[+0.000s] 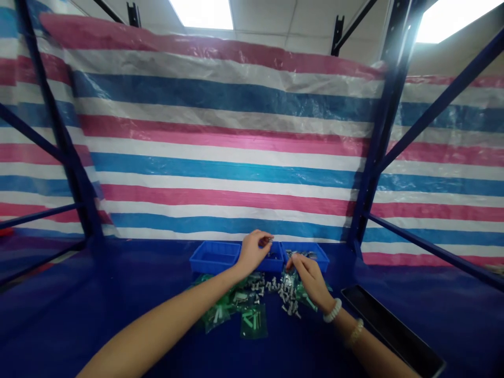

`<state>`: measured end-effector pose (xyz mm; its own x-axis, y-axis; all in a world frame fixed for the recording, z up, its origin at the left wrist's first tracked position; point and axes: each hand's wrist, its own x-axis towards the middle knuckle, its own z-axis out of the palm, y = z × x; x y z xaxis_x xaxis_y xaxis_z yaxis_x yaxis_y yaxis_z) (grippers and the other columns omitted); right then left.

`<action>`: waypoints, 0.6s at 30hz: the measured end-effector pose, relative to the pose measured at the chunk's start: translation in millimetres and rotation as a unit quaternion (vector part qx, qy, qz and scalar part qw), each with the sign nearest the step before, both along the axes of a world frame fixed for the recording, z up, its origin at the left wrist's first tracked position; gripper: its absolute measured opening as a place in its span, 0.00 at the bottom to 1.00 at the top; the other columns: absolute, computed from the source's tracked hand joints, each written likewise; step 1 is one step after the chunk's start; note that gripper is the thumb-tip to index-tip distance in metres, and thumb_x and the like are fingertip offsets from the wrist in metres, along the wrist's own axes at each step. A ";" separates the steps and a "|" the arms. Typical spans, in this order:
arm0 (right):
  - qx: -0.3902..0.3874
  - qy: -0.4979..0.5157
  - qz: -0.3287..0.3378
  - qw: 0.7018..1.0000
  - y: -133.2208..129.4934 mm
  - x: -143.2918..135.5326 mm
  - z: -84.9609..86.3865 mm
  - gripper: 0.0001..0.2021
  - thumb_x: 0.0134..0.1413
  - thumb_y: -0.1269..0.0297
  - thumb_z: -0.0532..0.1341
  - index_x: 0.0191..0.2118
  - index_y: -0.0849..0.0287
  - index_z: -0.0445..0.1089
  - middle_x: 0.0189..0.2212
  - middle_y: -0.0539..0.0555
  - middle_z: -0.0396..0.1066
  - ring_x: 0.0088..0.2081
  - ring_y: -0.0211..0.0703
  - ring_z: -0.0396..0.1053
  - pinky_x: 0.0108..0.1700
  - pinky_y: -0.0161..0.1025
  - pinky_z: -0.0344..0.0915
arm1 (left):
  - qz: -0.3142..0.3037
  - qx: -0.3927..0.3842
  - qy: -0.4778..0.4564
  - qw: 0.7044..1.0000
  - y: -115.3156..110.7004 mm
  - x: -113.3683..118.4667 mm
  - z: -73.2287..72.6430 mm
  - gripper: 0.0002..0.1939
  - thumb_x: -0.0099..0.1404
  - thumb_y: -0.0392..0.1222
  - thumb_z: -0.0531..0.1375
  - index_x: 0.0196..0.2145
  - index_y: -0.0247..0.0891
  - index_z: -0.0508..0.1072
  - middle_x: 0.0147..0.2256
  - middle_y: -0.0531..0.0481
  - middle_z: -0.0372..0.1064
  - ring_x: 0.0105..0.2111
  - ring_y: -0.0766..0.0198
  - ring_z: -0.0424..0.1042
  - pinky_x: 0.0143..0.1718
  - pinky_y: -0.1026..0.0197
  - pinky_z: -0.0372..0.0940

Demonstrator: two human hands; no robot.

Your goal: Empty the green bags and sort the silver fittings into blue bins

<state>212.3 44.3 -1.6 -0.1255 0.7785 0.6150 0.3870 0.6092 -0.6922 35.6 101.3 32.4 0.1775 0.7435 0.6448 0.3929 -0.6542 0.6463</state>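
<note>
My left hand (254,252) is raised over the middle blue bin (277,266), its fingers pinched on a small shiny piece too small to name. My right hand (309,273) is at the front of the right blue bin (323,258), fingertips together by a clear bag (289,281); whatever they grip is hidden. Loose metal fittings (289,302) lie in a pile below and between the hands. A green-tinted bag (254,321) with pale sticks lies in front of the pile, and more such bags (216,314) lie under my left forearm.
The left blue bin (216,253) stands beside the middle one. A long black tray-like object (389,328) lies at the right. Blue rack posts (364,205) and a striped sheet (236,173) stand behind the blue tabletop (149,278).
</note>
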 end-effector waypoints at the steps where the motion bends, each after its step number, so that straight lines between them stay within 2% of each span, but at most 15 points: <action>1: 0.001 -0.011 0.004 1.000 1.0 0.7 -0.2 0.22 0.67 0.58 0.45 0.27 0.60 0.67 0.25 0.53 0.69 0.30 0.42 0.68 0.35 0.37 0.63 | 0.002 -0.003 0.007 1.000 9.4 2.5 -0.2 0.15 0.51 0.26 0.61 0.36 0.36 0.77 0.30 0.50 0.71 0.28 0.64 0.72 0.32 0.60 0.70; 4: 0.005 -0.063 0.035 0.997 1.1 2.8 0.9 0.15 0.63 0.61 0.52 0.29 0.60 0.70 0.26 0.52 0.71 0.30 0.42 0.69 0.35 0.37 0.63 | 0.010 -0.010 0.018 1.000 19.1 3.8 -4.7 0.21 0.48 0.24 0.61 0.41 0.37 0.75 0.34 0.49 0.73 0.28 0.64 0.72 0.31 0.61 0.70; 7: 0.018 -0.121 0.069 0.990 1.4 6.5 2.8 0.05 0.55 0.67 0.59 0.34 0.58 0.72 0.31 0.52 0.73 0.34 0.44 0.69 0.40 0.40 0.63 | 0.015 -0.009 0.013 1.000 4.1 -5.1 -9.0 0.20 0.50 0.24 0.58 0.40 0.37 0.75 0.37 0.48 0.73 0.31 0.64 0.73 0.34 0.61 0.70; 13: 0.038 -0.196 0.091 0.976 7.4 12.3 -0.2 0.12 0.51 0.78 0.56 0.37 0.59 0.73 0.33 0.54 0.74 0.38 0.46 0.69 0.46 0.44 0.61 | 0.034 0.002 -0.030 0.999 -43.8 -30.0 -15.6 0.12 0.58 0.29 0.55 0.36 0.37 0.73 0.34 0.48 0.73 0.33 0.63 0.73 0.35 0.62 0.69; 18: 0.037 -0.272 0.141 0.951 7.3 14.8 1.1 0.15 0.44 0.82 0.57 0.33 0.57 0.74 0.32 0.51 0.75 0.37 0.43 0.69 0.48 0.43 0.60 | 0.046 0.011 -0.061 0.997 -61.3 -34.6 -24.6 0.08 0.60 0.32 0.55 0.35 0.37 0.73 0.33 0.49 0.72 0.34 0.61 0.73 0.37 0.61 0.68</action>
